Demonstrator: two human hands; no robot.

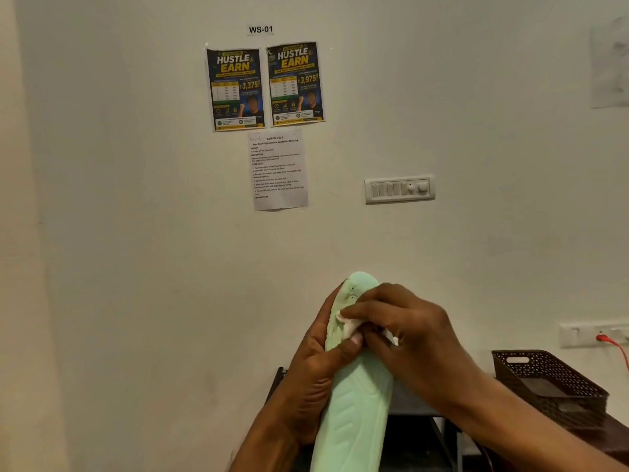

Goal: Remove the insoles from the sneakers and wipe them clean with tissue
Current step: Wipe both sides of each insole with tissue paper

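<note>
- Currently the insole (pixel 354 413) is sitting mid-air at lower centre, upright, toe end up, heel end running off the bottom edge.
- It is looking pale mint green, with moulded ribs along its length and a few small dark specks near the toe.
- The left hand (pixel 316 379) is gripping it from the left, thumb lying across the front face, fingers wrapping behind.
- The right hand (pixel 408 328) is pinching a small wad of white tissue (pixel 350 323), its fingers (pixel 367 313) curling round it and pressing it onto the upper part of the insole.
- Open room: the bare wall (pixel 136 233) is taking up the space left of and above the hands.
- Below them a dark rack (pixel 418 403) is showing; a brown perforated basket (pixel 551 386) is standing near on the right, on a dark surface (pixel 612 434).
- A red cable (pixel 612 345) is hanging from a socket above the basket.
- Writing: a label (pixel 260 29) is reading "WS-01"; two posters (pixel 235 88) are reading "HUSTLE EARN", with "3,375!" and "3,975!".
- A printed task sheet (pixel 277 168) is hanging under them, body text too small to read; a switch panel (pixel 399 189) is sitting to its right.
</note>
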